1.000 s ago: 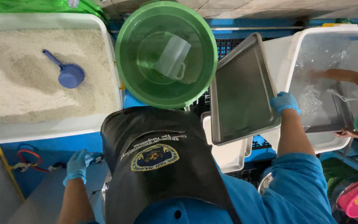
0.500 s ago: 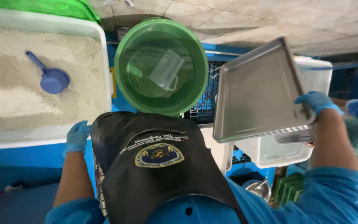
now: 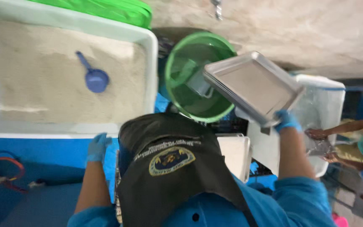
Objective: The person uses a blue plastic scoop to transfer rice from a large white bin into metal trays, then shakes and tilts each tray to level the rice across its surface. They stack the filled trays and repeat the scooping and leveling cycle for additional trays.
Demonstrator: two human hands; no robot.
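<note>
My right hand [image 3: 287, 120], in a blue glove, grips the near edge of a rectangular metal tray [image 3: 253, 86] and holds it tilted in the air over a green round basin [image 3: 185, 71]. A clear jug lies inside that basin. My left hand [image 3: 98, 146], also gloved in blue, rests by the front edge of a big white tub [image 3: 150, 63] filled with white rice; whether it holds anything is hidden. A blue scoop [image 3: 92, 75] lies on the rice. A black apron covers my chest.
A white bin [image 3: 328, 101] stands at the right, with another person's bare arm [image 3: 341, 128] reaching into it. A second metal tray [image 3: 234, 155] sits below. A green lid [image 3: 106, 10] lies behind the rice tub. Red cable loops [image 3: 5, 168] hang at the lower left.
My right hand has swung the metal tray leftward, from beside the basin to over it. My view has shifted, so the basin and rice tub now sit further right.
</note>
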